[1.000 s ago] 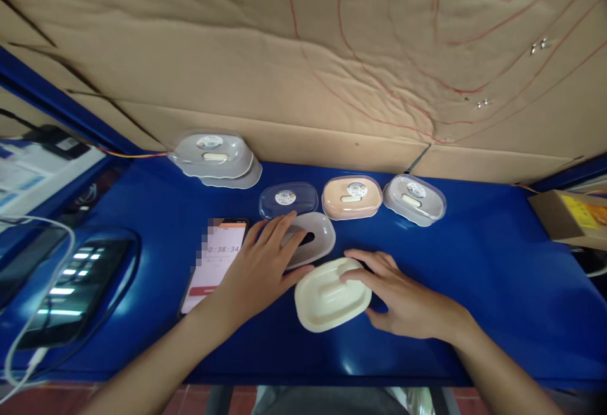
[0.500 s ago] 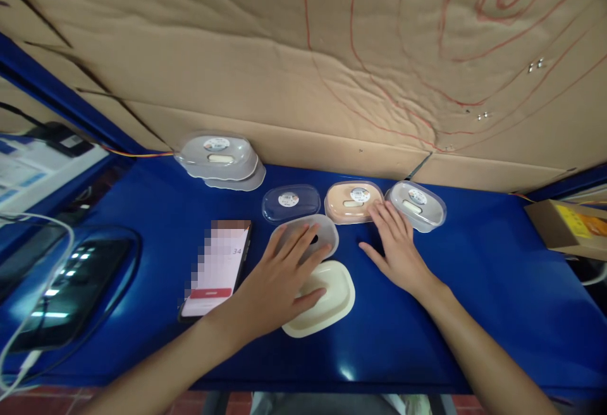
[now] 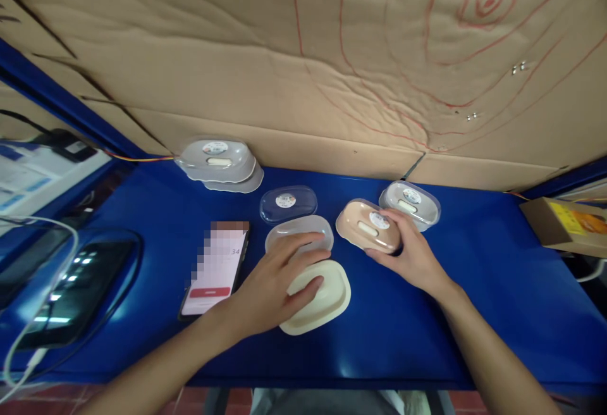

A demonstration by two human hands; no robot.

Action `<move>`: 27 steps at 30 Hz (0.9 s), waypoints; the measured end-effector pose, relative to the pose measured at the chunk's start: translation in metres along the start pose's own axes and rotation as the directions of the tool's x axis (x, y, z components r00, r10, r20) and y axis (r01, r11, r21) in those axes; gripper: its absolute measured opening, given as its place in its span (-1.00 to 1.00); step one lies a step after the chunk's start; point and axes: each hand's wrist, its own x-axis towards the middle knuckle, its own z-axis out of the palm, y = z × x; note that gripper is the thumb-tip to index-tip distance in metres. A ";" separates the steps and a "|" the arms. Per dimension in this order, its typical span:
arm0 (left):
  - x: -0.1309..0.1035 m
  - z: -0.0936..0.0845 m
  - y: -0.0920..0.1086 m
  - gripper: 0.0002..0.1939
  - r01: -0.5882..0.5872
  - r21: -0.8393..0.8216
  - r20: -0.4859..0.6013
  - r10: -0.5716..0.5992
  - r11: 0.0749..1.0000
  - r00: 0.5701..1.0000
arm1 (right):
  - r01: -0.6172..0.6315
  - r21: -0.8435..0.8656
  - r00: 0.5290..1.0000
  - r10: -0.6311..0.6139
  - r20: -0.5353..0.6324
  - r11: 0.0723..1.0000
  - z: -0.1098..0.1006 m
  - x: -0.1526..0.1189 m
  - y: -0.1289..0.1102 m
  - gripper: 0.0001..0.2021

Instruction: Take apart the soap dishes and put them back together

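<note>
My right hand [image 3: 405, 244] grips the right end of a peach oval container [image 3: 358, 228] with a clear lid and a round label. Its thumb is at the near side and the fingers at the far side. My left hand [image 3: 279, 279] hovers with spread fingers over a pale translucent oval tray [image 3: 279, 231] and a cream oval dish [image 3: 336, 288], holding nothing. Behind the tray lies a clear lid [image 3: 303, 203] with a round label. A grey lidded container [image 3: 429, 209] stands just beyond my right hand.
Stacked grey containers [image 3: 227, 168] stand at the back left by the cardboard wall [image 3: 213, 73]. A phone [image 3: 213, 276] lies left of my left hand. Farther left are a dark tablet [image 3: 80, 288] and cables. An open cardboard box [image 3: 545, 222] is at the far right.
My right hand has closed on the peach container and brought it nearer, tilting it. My left hand stays over the tray and dish, its fingers slightly shifted.
</note>
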 end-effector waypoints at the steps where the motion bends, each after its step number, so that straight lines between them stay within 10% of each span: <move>1: 0.001 -0.001 0.001 -0.63 0.081 -0.185 0.035 -0.076 0.979 0.996 | -0.030 0.086 0.999 0.032 -0.013 0.996 -0.004 -0.001 0.000 -0.26; 5: 0.008 0.000 0.004 -0.31 0.404 -0.813 0.353 -0.198 0.419 0.915 | 0.025 0.369 0.998 -0.046 0.049 0.929 -0.013 -0.014 -0.015 -0.17; 10: 0.018 0.010 0.018 -0.17 0.533 -0.845 0.533 -0.133 -0.039 0.836 | 0.166 0.445 0.950 -0.264 0.167 0.880 -0.004 -0.021 -0.045 -0.14; 20: 0.018 0.021 0.019 -0.34 0.444 -0.880 0.473 -0.224 -0.169 0.852 | -0.125 0.701 0.981 -0.017 0.192 0.702 0.001 0.006 -0.028 -0.41; 24: 0.013 0.020 0.021 -0.47 0.474 -0.853 0.522 -0.378 -0.220 0.765 | 0.108 0.245 0.994 -0.109 -0.009 0.964 -0.010 0.042 -0.012 -0.45; 27: 0.012 0.022 0.026 -0.47 0.512 -0.826 0.561 -0.438 -0.236 0.702 | 0.242 -0.110 0.966 -0.228 0.122 0.964 -0.010 0.065 -0.006 -0.45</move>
